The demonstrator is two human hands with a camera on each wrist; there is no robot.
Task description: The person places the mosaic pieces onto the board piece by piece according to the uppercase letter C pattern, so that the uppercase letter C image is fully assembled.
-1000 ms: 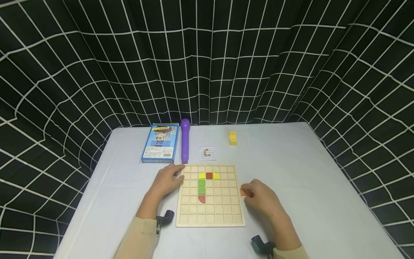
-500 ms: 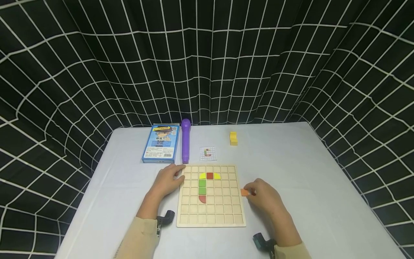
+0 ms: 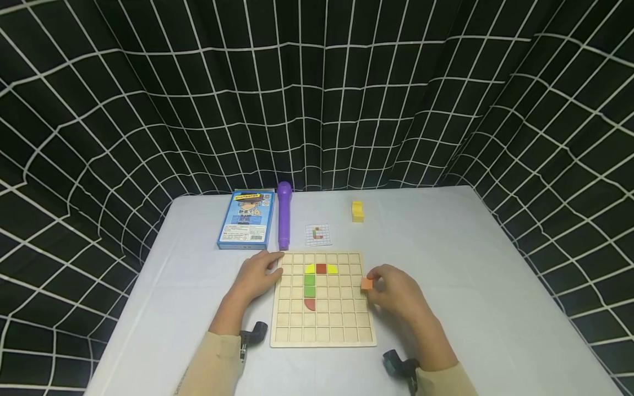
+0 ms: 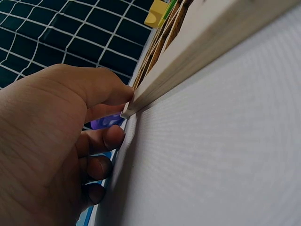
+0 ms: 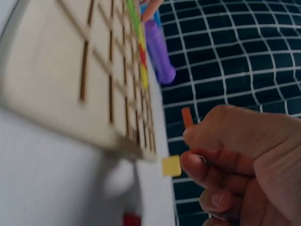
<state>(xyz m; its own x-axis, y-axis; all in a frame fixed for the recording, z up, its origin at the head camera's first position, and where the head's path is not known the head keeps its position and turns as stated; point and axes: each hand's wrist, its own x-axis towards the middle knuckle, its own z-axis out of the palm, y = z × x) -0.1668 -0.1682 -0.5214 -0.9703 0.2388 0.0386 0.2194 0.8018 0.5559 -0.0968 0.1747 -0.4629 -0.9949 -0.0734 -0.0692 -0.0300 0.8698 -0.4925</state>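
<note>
My right hand [image 3: 398,291] pinches an orange square tile [image 3: 366,284] between thumb and index finger. The tile overlaps the right rim of the wooden grid board [image 3: 322,336] in the head view; in the right wrist view the orange tile [image 5: 186,117] appears edge-on. My left hand [image 3: 256,276] rests against the board's left side, index fingertip at the far left corner, thumb on the edge, other fingers loosely bent. On the board lie a yellow quarter piece [image 3: 310,269], a red square [image 3: 321,269], another yellow quarter piece [image 3: 332,269], two green squares [image 3: 309,286] and a red quarter piece [image 3: 309,304].
Behind the board lie a small pattern card [image 3: 317,235], a purple microphone-shaped stick [image 3: 284,217] and a blue box [image 3: 246,219]. A yellow block [image 3: 357,212] stands at the back right. Gridded black curtain [image 3: 322,99] surrounds the white table [image 3: 485,308].
My right hand has picked up the orange tile from beside the board and moved it slightly left and away, to the board's right rim. The left hand has stayed in place.
</note>
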